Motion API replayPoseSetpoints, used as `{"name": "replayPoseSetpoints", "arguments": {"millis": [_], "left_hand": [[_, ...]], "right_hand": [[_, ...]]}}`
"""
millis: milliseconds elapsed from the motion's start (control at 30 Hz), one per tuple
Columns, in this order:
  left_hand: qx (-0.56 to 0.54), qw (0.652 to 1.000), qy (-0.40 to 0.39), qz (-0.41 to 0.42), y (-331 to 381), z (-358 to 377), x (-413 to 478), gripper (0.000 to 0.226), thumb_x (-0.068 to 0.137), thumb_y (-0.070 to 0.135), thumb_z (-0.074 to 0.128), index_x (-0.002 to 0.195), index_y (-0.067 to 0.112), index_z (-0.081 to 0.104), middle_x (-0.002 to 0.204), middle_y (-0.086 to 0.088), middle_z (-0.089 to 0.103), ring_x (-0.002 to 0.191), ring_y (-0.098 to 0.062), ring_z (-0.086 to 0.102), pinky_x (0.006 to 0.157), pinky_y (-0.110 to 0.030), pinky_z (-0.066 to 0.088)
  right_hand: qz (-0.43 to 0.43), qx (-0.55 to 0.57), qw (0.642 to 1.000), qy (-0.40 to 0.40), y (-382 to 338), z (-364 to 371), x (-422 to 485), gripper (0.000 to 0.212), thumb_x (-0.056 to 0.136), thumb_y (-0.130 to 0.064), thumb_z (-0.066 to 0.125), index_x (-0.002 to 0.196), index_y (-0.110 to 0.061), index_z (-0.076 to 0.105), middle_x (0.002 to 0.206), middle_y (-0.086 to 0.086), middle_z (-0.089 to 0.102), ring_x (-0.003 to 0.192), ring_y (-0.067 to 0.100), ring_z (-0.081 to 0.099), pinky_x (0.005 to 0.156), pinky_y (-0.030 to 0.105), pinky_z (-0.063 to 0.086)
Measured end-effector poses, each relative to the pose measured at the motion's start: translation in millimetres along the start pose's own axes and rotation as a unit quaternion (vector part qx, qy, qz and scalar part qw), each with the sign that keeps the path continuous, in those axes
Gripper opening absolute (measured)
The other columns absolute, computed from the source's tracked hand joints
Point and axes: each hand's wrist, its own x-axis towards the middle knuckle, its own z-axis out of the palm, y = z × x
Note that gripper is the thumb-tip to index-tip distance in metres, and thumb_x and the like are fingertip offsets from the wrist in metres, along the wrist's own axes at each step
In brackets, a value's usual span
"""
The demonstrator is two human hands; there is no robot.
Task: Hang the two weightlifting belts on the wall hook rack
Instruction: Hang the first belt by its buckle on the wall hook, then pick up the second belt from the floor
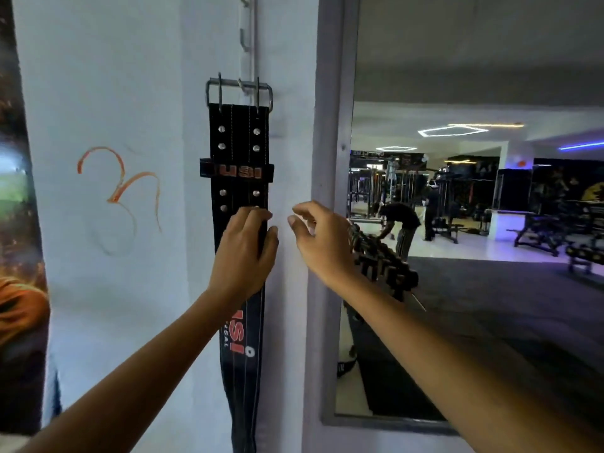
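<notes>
A black weightlifting belt [239, 178] hung by its buckle [239, 89] from the wall hook rack [246, 37]; the left hand [243, 253] clasped its strap, the right hand [318, 238] hovered open alongside. A tug could unhook the buckle, it seemed.

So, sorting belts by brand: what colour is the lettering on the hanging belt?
Red lettering on the black belt, clearest in the head view.

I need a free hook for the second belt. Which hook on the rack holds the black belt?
The lowest visible hook: the belt's metal buckle hangs over it. The hooks above it on the white rack are bare.
</notes>
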Motion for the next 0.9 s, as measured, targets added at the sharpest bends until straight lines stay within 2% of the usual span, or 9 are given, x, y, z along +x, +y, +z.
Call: {"name": "replayPoseSetpoints", "arguments": {"millis": [67, 167, 300, 400, 533, 633, 767, 833, 900], "left_hand": [[-0.005, 0.999, -0.037, -0.031, 10.6, 8.1, -35.2, 0.027, 0.095, 0.021, 0.051, 0.116, 0.006, 0.056, 0.115, -0.010, 0.057, 0.102, -0.024, 0.057, 0.083, -0.029, 0.046], [-0.009, 0.991, -0.098, -0.087, 27.8, 21.2, -92.6, 0.029, 0.095, 0.025, 0.052, 0.119, 0.009, 0.056, 0.120, -0.009, 0.057, 0.106, -0.025, 0.058, 0.088, -0.031, 0.050], [-0.015, 0.972, -0.189, -0.141, 52.0, 48.1, -179.4, 0.026, 0.094, 0.023, 0.053, 0.116, 0.008, 0.057, 0.120, -0.011, 0.059, 0.106, -0.026, 0.058, 0.087, -0.026, 0.043], [-0.019, 0.950, -0.269, -0.158, 64.8, 77.4, -243.8, 0.026, 0.095, 0.023, 0.052, 0.116, 0.010, 0.057, 0.119, -0.009, 0.060, 0.107, -0.025, 0.058, 0.088, -0.025, 0.042], [-0.041, 0.907, -0.376, -0.188, 79.3, 126.9, -322.1, 0.027, 0.094, 0.021, 0.052, 0.118, 0.009, 0.058, 0.120, -0.009, 0.060, 0.109, -0.027, 0.058, 0.090, -0.030, 0.045], [-0.071, 0.864, -0.450, -0.214, 96.4, 164.3, -381.7, 0.028, 0.095, 0.022, 0.050, 0.119, 0.011, 0.058, 0.124, -0.008, 0.058, 0.112, -0.027, 0.057, 0.092, -0.033, 0.046], [-0.101, 0.801, -0.537, -0.243, 119.6, 205.7, -468.6, 0.026, 0.096, 0.023, 0.050, 0.118, 0.012, 0.057, 0.124, -0.009, 0.059, 0.111, -0.025, 0.058, 0.094, -0.031, 0.047], [-0.113, 0.773, -0.576, -0.242, 126.0, 222.9, -519.5, 0.026, 0.095, 0.024, 0.050, 0.117, 0.012, 0.058, 0.122, -0.009, 0.060, 0.110, -0.024, 0.059, 0.095, -0.032, 0.049], [-0.123, 0.738, -0.621, -0.233, 131.6, 240.5, -579.3, 0.027, 0.095, 0.023, 0.050, 0.117, 0.011, 0.058, 0.120, -0.009, 0.060, 0.110, -0.024, 0.058, 0.095, -0.034, 0.049]], "right_hand": [[0.014, 0.003, 1.000, -0.024, 15.7, -9.3, -37.0, 0.022, 0.089, -0.015, 0.064, 0.108, -0.004, 0.067, 0.104, 0.010, 0.072, 0.099, 0.022, 0.067, 0.090, 0.035, 0.054], [0.050, 0.015, 0.997, -0.048, 37.4, -21.8, -96.3, 0.020, 0.089, -0.016, 0.064, 0.106, -0.004, 0.067, 0.102, 0.009, 0.072, 0.097, 0.020, 0.068, 0.089, 0.037, 0.056], [0.130, 0.023, 0.989, -0.063, 71.9, -35.0, -187.3, 0.018, 0.089, -0.014, 0.065, 0.103, -0.004, 0.068, 0.097, 0.009, 0.072, 0.092, 0.018, 0.069, 0.084, 0.031, 0.057], [0.222, 0.008, 0.970, -0.101, 99.8, -45.3, -259.0, 0.018, 0.090, -0.018, 0.064, 0.105, -0.007, 0.066, 0.102, 0.008, 0.072, 0.096, 0.016, 0.068, 0.084, 0.019, 0.054], [0.353, -0.022, 0.928, -0.114, 138.7, -66.8, -352.3, 0.023, 0.089, -0.018, 0.065, 0.109, -0.006, 0.066, 0.109, 0.009, 0.072, 0.101, 0.018, 0.067, 0.092, 0.022, 0.052], [0.420, -0.065, 0.901, -0.092, 169.9, -84.2, -422.0, 0.016, 0.089, -0.011, 0.063, 0.101, -0.002, 0.069, 0.099, 0.012, 0.074, 0.090, 0.019, 0.068, 0.083, 0.016, 0.050], [0.535, -0.107, 0.832, -0.106, 208.9, -99.5, -530.1, 0.016, 0.089, -0.005, 0.060, 0.101, -0.002, 0.069, 0.101, 0.015, 0.072, 0.094, 0.026, 0.069, 0.088, 0.040, 0.056], [0.579, -0.126, 0.799, -0.107, 224.5, -107.8, -588.5, 0.017, 0.088, -0.005, 0.061, 0.103, 0.000, 0.069, 0.102, 0.017, 0.072, 0.096, 0.028, 0.069, 0.089, 0.043, 0.055], [0.635, -0.143, 0.751, -0.110, 243.1, -115.1, -651.9, 0.018, 0.089, -0.007, 0.060, 0.104, 0.000, 0.068, 0.102, 0.016, 0.072, 0.096, 0.027, 0.069, 0.087, 0.042, 0.056]]}}
